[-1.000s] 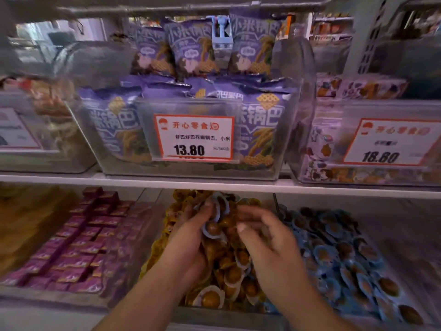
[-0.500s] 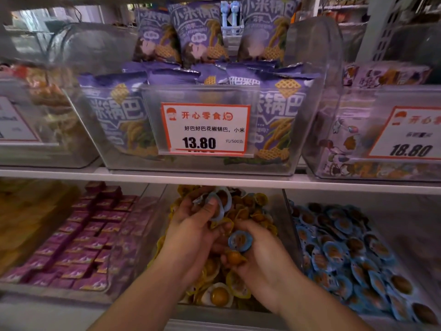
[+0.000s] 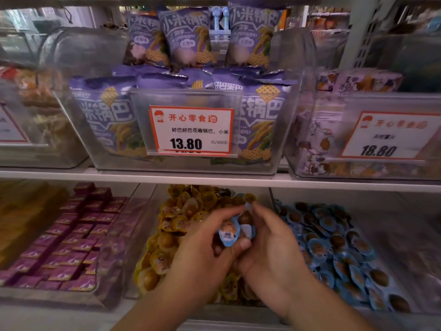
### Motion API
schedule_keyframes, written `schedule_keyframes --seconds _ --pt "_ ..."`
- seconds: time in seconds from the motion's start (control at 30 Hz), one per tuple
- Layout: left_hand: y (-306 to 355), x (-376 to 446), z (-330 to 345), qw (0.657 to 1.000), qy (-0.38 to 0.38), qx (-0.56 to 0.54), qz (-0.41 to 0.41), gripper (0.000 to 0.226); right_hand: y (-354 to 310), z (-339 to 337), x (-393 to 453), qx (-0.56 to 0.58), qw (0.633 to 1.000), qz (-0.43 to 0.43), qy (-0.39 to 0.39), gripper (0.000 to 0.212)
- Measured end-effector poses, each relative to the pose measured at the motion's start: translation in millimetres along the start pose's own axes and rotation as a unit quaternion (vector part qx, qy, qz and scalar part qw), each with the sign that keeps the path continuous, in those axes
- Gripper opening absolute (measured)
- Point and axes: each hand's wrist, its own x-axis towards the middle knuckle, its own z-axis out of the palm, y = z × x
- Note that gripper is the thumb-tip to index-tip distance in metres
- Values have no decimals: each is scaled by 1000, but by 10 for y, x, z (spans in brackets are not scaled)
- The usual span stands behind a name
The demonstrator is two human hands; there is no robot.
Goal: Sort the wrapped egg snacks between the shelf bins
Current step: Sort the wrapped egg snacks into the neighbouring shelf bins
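On the lower shelf a clear middle bin (image 3: 148, 237) is heaped with yellow-wrapped egg snacks (image 3: 183, 211). The bin to its right (image 3: 396, 237) is filled with blue-wrapped egg snacks (image 3: 334, 249). Both hands meet over the middle bin. My left hand (image 3: 202, 249) grips blue-wrapped egg snacks (image 3: 229, 232) between thumb and fingers. My right hand (image 3: 269, 242) curls around the same small bunch from the right side, its fingertips pinching a blue wrapper near the top. How many packs are in the bunch is hidden by the fingers.
A bin of small purple boxes (image 3: 69, 237) stands at lower left. Above the white shelf edge (image 3: 214, 180) sit clear bins: purple snack bags (image 3: 260, 120) behind a 13.80 price card (image 3: 191, 130), and a right bin with an 18.80 card (image 3: 386, 137).
The hands have come together and lifted slightly, now clasping blue-wrapped packs between them. Earlier the left hand held packs higher while the right dug into the yellow pile.
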Motion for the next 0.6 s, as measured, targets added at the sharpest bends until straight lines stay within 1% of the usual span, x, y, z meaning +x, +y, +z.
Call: schedule_keyframes --seconds 0.1,0.13,0.2,0.23,0.27,0.37,0.43,0.5,0.57,0.6 --pt "70 2 71 985 -6 153 76 57 -114 26 -127 31 999 -21 -13 40" --pt "103 0 109 977 -10 194 88 63 -135 27 -163 18 999 -31 -4 34" --pt "190 -1 193 964 -31 245 96 72 -163 -30 -206 -60 994 -75 52 22" --pt "221 2 240 962 -51 252 98 76 -189 -56 -231 -100 986 -104 85 21" --pt "234 8 281 961 -73 245 100 79 -227 -88 -255 -127 979 -122 101 20" --pt "178 43 340 970 -141 178 87 82 -436 -181 -337 -151 970 -146 122 14" --pt "98 83 337 980 -135 126 69 76 -642 -310 -350 -158 957 -191 151 7" --pt "-14 141 325 987 -117 105 42 60 -849 -510 -298 -202 933 -229 191 4" --pt "-149 183 315 979 -132 155 30 47 -985 -727 -186 -227 924 -210 225 6" --pt "-218 190 311 970 -144 193 35 44 -1029 -800 -120 -211 932 -180 233 9"
